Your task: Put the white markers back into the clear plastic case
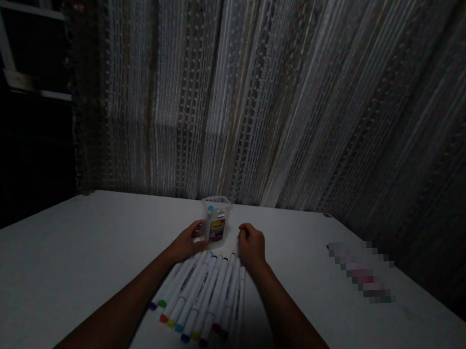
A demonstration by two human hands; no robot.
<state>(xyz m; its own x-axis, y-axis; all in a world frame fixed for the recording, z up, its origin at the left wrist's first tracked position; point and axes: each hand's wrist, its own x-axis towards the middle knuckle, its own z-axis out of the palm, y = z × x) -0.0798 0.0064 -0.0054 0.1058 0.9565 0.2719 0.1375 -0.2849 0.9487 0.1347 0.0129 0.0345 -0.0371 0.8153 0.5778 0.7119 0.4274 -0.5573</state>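
Note:
A clear plastic marker case (pixel 222 225) with a yellow, dark and red label stands upright near the middle of the table. A light blue marker end (pixel 210 208) shows at its upper left. My left hand (pixel 187 243) grips the left side of the case, thumb low and fingers higher up. To the right of the case, apart from it, my right hand (pixel 253 245) is closed with its fingers curled in; whatever they may hold is hidden. Between my forearms several white markers (pixel 204 296) lie side by side in a fan, their coloured ends toward me.
The white table (pixel 74 266) runs back to a striped, patterned curtain (pixel 213 92). On the right of the table lies a blurred, pixelated item (pixel 359 274) with pink and red on it. A pale frame (pixel 37 93) shows in the dark upper left.

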